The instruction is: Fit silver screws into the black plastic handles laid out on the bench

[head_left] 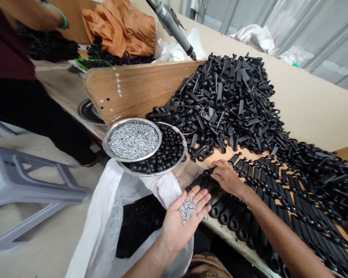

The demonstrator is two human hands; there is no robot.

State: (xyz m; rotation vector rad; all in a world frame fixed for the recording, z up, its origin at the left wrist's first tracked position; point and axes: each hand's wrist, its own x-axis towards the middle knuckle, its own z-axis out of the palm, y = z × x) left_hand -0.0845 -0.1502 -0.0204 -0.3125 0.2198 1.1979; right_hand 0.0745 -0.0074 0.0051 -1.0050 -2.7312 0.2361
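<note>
My left hand [178,226] lies palm up with its fingers stretched out and slightly cupped. A small heap of silver screws [187,210] rests in it, and tape wraps one finger. Across the bench, my right hand [227,177] reaches over the near end of the laid-out rows of black crank handles [251,173]. Its fingers are bent together at the end of one black handle [202,178]; whatever is between the fingertips is hidden. A steel bowl of silver screws [133,141] overlaps a larger steel bowl of black round knobs [162,154] beyond my left hand.
A big heap of black handles [234,96] covers the bench behind the rows. A wooden board [139,88] stands left of it, below a hanging electric screwdriver [175,31]. A white sack [98,227] hangs open below. Another person [11,69] stands left, near a grey stool [31,185].
</note>
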